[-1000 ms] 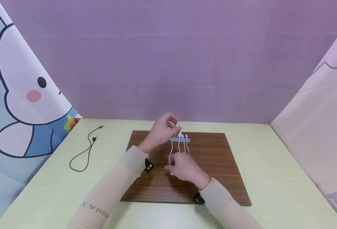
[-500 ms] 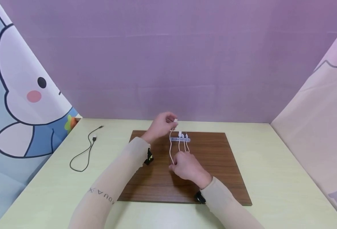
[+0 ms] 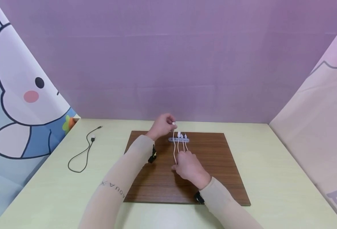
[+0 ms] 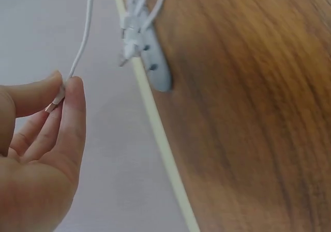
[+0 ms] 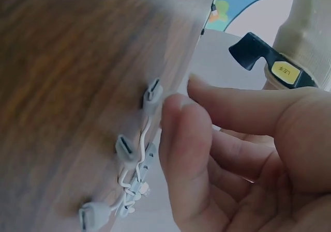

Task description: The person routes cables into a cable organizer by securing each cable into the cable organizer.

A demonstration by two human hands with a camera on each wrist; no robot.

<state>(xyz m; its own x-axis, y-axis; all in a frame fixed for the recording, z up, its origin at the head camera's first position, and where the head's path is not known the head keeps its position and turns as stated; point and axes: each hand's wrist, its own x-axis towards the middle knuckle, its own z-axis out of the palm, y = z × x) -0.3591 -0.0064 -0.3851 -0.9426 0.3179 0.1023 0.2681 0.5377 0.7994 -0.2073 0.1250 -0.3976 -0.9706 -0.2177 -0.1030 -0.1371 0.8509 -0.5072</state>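
My left hand (image 3: pixel 162 124) pinches one end of a white USB cable (image 4: pixel 83 41) between thumb and fingers, close to its plug (image 4: pixel 56 102). From there the cable runs down to my right hand (image 3: pixel 189 168), whose curled fingers hold its lower part over the wooden board; the fingers hide the held spot. A grey-blue cable clip (image 4: pixel 161 79) lies near the board's far edge, holding several other white cables. Their large plugs (image 3: pixel 179 134) stand behind the clip. In the right wrist view, small connectors (image 5: pixel 152 95) of these cables lie beside my right fingertips.
The dark brown wooden board (image 3: pixel 214 168) rests on a pale yellow table (image 3: pixel 277 178). A black USB cable (image 3: pixel 86 159) lies looped on the table to the left. A purple cloth backdrop (image 3: pixel 168 63) rises behind, with printed cloths at both sides.
My left hand has drawn the plug back and left, away from the clip. The cable now hangs straighter between my hands. My right hand has shifted slightly right.
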